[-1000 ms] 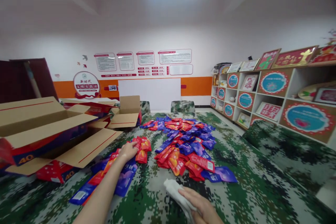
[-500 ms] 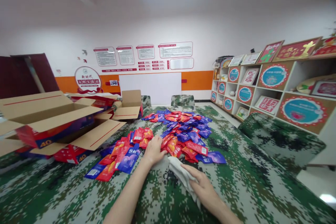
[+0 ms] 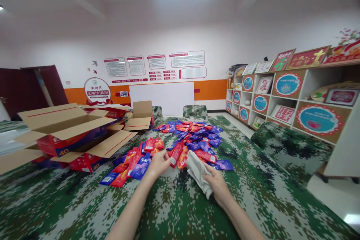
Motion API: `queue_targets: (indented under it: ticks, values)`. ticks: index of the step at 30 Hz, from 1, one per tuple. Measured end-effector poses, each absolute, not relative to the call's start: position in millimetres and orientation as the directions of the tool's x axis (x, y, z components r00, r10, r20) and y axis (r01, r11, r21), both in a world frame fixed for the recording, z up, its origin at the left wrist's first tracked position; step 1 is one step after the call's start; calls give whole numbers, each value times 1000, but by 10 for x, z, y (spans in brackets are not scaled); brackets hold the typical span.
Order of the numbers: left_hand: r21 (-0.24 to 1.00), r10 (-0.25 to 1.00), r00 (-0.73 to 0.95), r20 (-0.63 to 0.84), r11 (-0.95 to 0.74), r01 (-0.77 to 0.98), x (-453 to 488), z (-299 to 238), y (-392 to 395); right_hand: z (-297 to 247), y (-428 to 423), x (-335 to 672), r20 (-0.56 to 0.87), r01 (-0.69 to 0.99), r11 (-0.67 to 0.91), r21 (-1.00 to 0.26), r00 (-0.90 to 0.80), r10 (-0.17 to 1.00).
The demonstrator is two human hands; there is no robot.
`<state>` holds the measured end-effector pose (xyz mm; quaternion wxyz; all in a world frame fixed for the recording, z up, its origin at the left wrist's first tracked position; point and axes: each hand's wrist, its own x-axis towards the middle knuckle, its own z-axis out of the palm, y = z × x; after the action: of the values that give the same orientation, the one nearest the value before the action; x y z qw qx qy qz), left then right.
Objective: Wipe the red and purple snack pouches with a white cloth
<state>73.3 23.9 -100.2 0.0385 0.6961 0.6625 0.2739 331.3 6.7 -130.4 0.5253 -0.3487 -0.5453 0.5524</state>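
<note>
A heap of red and blue packets (image 3: 194,137) lies across the camouflage-covered table (image 3: 253,195). My left hand (image 3: 159,163) is closed in a pinch on one red packet (image 3: 176,154) at the near edge of the heap. My right hand (image 3: 216,183) grips a white cloth (image 3: 197,171) that rests on the table just right of that packet. A smaller spread of packets (image 3: 132,163) sits to the left of my left hand.
Open cardboard boxes (image 3: 67,131) with red and blue printing stand at the left, another open box (image 3: 140,116) behind them. Shelves (image 3: 292,101) with framed pictures line the right wall. Two camouflage-covered chair backs (image 3: 195,111) stand at the far end.
My left hand moved from the left packet spread to the heap's near edge and pinched a red packet. My right hand pushed the white cloth forward toward the heap.
</note>
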Motion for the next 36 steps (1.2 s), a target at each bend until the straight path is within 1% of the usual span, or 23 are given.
queue_targets:
  ticks: [1,2,3,4,5,6,7,8,9,10,12,14,16,17,19,20,22,25,27,29,32,34,36]
  values:
    - [563,952,-79,295,-106,820,731,-1080,117,-1313,74,3310,177,-234,127,-964,-210,962]
    - [721,964,-128,235,-84,688,737,-1176,-2,-1322,79,3306,175,-262,114,-958,-219,960]
    - [846,975,-157,158,-52,531,749,-1284,-115,-1331,84,3299,176,-285,107,-952,-230,957]
    - [919,982,-166,86,-14,395,765,-1392,-219,-1339,87,3290,177,-300,101,-948,-238,955]
    - [952,987,-160,22,29,306,782,-1490,-312,-1346,88,3280,176,-307,97,-947,-241,954]
    - [960,989,-147,-27,66,270,797,-1567,-393,-1351,87,3269,173,-305,95,-948,-237,956]
    - [953,989,-136,-55,93,288,807,-1618,-465,-1353,85,3259,168,-296,96,-950,-229,959]
    - [928,990,-126,-60,101,357,809,-1637,-528,-1350,81,3251,166,-281,99,-954,-222,961]
    - [880,993,-116,-34,85,467,806,-1625,-585,-1341,74,3245,169,-261,109,-959,-220,961]
    - [802,994,-104,22,45,595,798,-1587,-639,-1323,64,3242,184,-232,131,-964,-221,958]
    - [583,981,-43,190,-78,809,782,-1464,-743,-1258,28,3239,241,-129,216,-968,-227,944]
    - [404,943,93,320,-225,887,785,-1346,-846,-1163,-44,3220,340,52,367,-929,-273,900]
    - [324,892,277,357,-396,859,816,-1292,-945,-1069,-164,3160,449,237,561,-793,-395,802]
    - [314,865,363,347,-472,824,840,-1295,-990,-1034,-241,3111,478,307,645,-700,-469,742]
    - [337,829,469,305,-555,761,890,-1344,-1061,-1011,-412,2981,470,403,745,-532,-592,655]
    - [360,826,487,284,-562,744,910,-1378,-1086,-1027,-493,2907,440,441,761,-475,-631,639]
    - [405,840,483,246,-542,737,931,-1436,-1115,-1104,-607,2768,356,491,766,-416,-687,634]
    - [436,846,485,223,-531,726,911,-1468,-1117,-1273,-594,2644,229,536,743,-401,-727,648]
    - [439,829,509,233,-556,706,879,-1471,-1102,-1361,-468,2630,200,556,728,-401,-723,662]
    - [432,813,530,240,-579,692,847,-1484,-1081,-1407,-294,2646,213,574,719,-391,-704,678]
    - [413,814,530,240,-579,703,820,-1530,-1060,-1402,-52,2665,275,610,688,-393,-636,721]
    - [406,817,520,251,-576,709,816,-1555,-1061,-1358,45,2665,313,614,675,-410,-600,736]
    - [406,817,514,262,-576,709,817,-1559,-1072,-1278,72,2665,344,593,648,-477,-553,759]
